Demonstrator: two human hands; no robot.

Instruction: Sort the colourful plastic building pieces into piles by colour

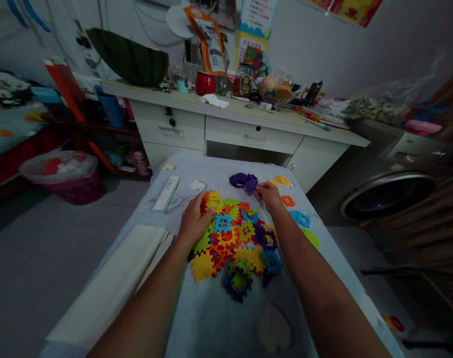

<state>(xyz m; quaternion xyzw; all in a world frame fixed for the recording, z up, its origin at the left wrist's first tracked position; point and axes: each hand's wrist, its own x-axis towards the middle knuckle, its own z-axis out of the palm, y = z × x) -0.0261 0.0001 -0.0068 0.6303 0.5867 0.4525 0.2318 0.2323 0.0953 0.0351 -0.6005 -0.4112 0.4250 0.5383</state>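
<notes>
A heap of colourful plastic interlocking tiles [226, 237] with notched edges lies on the cloth-covered table. At the heap's left edge, my left hand [195, 220] rests against the tiles, thumb and fingers apart. Its fingertips touch the pile beside a yellow tile [214, 199]. Farther back, my right hand [269, 195] has its thumb and fingers pinched at the edge of a purple tile [251, 184]. Another purple piece [237, 180], ring-shaped, lies against that tile's left side. To the right of my right hand are yellow [282, 180], orange [288, 201], blue [300, 219] and green [311, 238] pieces.
A white strip-shaped box [166, 194] and a long folded cream panel [110, 283] lie along the table's left side. Behind stands a white drawer desk [174, 123] crowded with items. A washing machine [383, 174] is on the right, a lined pink bin [71, 181] on the left.
</notes>
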